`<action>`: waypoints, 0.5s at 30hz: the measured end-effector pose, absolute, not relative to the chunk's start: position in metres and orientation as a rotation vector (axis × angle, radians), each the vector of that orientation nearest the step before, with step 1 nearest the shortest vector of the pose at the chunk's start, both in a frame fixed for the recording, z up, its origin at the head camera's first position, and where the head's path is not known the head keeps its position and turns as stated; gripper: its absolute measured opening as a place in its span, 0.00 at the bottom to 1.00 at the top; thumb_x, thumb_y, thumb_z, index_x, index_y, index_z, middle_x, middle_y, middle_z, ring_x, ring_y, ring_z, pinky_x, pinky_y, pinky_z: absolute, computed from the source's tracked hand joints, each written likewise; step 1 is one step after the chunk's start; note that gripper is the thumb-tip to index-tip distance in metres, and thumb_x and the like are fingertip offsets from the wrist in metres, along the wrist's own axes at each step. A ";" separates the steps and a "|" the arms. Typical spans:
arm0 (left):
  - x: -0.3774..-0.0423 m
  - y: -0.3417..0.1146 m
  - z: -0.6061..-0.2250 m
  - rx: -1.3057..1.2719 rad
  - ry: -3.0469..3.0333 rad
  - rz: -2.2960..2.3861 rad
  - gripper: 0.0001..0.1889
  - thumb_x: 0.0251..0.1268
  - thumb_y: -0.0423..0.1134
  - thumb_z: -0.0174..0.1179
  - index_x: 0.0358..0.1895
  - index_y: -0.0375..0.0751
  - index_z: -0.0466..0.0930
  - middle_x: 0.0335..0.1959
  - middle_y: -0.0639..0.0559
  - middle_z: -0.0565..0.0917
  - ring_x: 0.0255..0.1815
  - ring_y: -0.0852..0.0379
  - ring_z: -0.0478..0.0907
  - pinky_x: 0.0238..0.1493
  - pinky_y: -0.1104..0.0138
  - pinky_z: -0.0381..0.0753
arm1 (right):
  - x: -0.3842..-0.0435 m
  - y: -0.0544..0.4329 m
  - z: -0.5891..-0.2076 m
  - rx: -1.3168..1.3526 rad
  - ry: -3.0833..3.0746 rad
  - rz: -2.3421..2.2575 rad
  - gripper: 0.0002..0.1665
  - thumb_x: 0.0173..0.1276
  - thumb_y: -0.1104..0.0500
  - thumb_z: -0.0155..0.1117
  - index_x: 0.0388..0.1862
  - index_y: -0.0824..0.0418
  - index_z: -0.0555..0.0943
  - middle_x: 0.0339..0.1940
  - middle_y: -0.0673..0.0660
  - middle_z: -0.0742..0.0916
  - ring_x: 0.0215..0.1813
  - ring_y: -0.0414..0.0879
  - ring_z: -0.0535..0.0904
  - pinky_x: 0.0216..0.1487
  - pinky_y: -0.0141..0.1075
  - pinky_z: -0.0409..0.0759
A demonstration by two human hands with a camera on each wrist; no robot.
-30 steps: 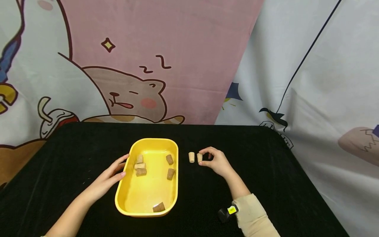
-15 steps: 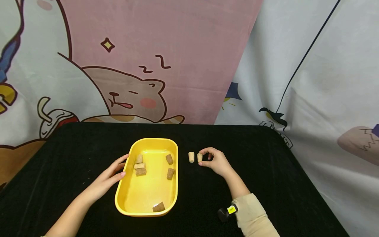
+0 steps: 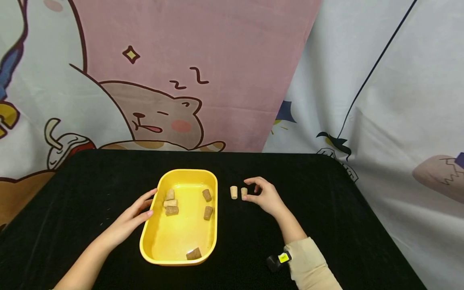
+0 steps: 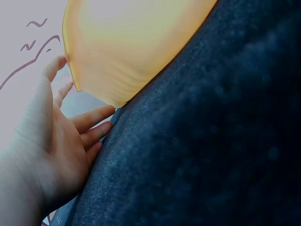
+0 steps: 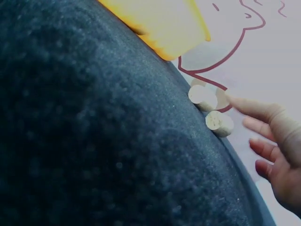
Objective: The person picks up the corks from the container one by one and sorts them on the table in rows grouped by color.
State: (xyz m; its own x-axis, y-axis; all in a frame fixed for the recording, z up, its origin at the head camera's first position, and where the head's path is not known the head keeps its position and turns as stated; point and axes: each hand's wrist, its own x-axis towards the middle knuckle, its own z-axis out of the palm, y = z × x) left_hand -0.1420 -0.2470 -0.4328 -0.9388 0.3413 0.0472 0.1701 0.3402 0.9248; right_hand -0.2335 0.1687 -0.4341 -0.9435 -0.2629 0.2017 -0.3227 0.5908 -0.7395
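Two pale cork stoppers stand side by side on the black cloth, right of the yellow tray (image 3: pixel 179 237): a left cork (image 3: pixel 233 192) and a right cork (image 3: pixel 244 194). My right hand (image 3: pixel 266 197) is at the right cork, the thumb tip close by it and the index finger raised off its top. In the right wrist view, a gap shows between that hand (image 5: pixel 282 146) and the nearer cork (image 5: pixel 219 124). With fingers extended, my left hand (image 3: pixel 132 217) touches the tray's left side; the left wrist view shows fingertips at the wall (image 4: pixel 96 89).
Several corks lie inside the tray: a group of three including a light cork (image 3: pixel 170 203) at left, two darker ones including a brown cork (image 3: pixel 208 212) at right, and another cork (image 3: pixel 193 253) near the front. A printed curtain (image 3: pixel 232 80) hangs behind the table.
My right index finger has lifted away from the right cork, and the grip on it has loosened. Both corks stay standing; the left hand and tray hold their place.
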 end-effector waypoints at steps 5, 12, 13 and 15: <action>-0.142 -0.248 -0.434 0.490 2.445 1.658 0.29 0.76 0.39 0.45 0.76 0.44 0.48 0.68 0.25 0.59 0.65 0.26 0.59 0.52 0.39 0.71 | -0.230 0.164 -0.426 0.574 -2.604 1.343 0.24 0.54 0.60 0.76 0.51 0.60 0.82 0.47 0.52 0.81 0.37 0.46 0.72 0.36 0.40 0.72; -0.142 -0.249 -0.434 0.537 2.450 1.665 0.29 0.76 0.38 0.44 0.76 0.44 0.47 0.67 0.24 0.59 0.64 0.25 0.59 0.52 0.38 0.70 | -0.221 0.152 -0.409 0.633 -2.480 1.380 0.21 0.54 0.64 0.75 0.48 0.55 0.83 0.47 0.48 0.81 0.37 0.47 0.72 0.34 0.44 0.72; -0.142 -0.249 -0.434 0.541 2.450 1.667 0.29 0.76 0.37 0.44 0.76 0.44 0.47 0.67 0.24 0.59 0.64 0.24 0.59 0.52 0.37 0.70 | -0.220 0.150 -0.406 0.645 -2.466 1.393 0.21 0.54 0.64 0.75 0.48 0.55 0.83 0.48 0.48 0.81 0.37 0.47 0.72 0.34 0.46 0.73; -0.141 -0.249 -0.433 0.546 2.450 1.669 0.29 0.76 0.37 0.43 0.76 0.44 0.47 0.67 0.24 0.59 0.64 0.24 0.59 0.52 0.37 0.70 | -0.217 0.146 -0.401 0.670 -2.439 1.416 0.21 0.54 0.64 0.75 0.48 0.55 0.83 0.47 0.49 0.81 0.38 0.49 0.72 0.36 0.49 0.72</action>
